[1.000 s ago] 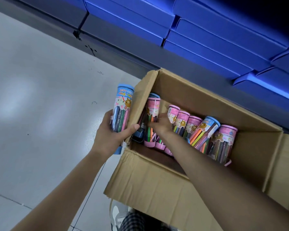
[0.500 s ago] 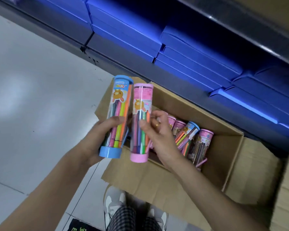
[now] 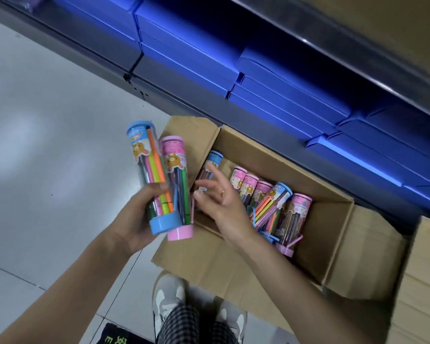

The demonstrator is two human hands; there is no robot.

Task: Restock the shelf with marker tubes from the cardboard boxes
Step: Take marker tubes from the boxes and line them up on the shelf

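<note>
My left hand (image 3: 134,219) grips two marker tubes side by side: a blue-capped tube (image 3: 151,180) and a pink-capped tube (image 3: 178,187), both held above the floor just left of the open cardboard box (image 3: 328,234). My right hand (image 3: 221,202) hovers over the box's left end with fingers spread, holding nothing. Behind its fingers a blue-capped tube (image 3: 212,161) leans in the box corner. Several more pink and blue tubes (image 3: 271,202) lie in a row inside the box.
Stacks of flat blue boxes (image 3: 271,78) fill the low shelf behind the carton. A second cardboard carton (image 3: 422,281) stands at the right. My white shoes (image 3: 169,296) stand on the grey tiled floor below the box.
My right hand passed the pink tube to my left hand, which now holds both tubes. The right hand let go and moved back over the box with fingers spread.
</note>
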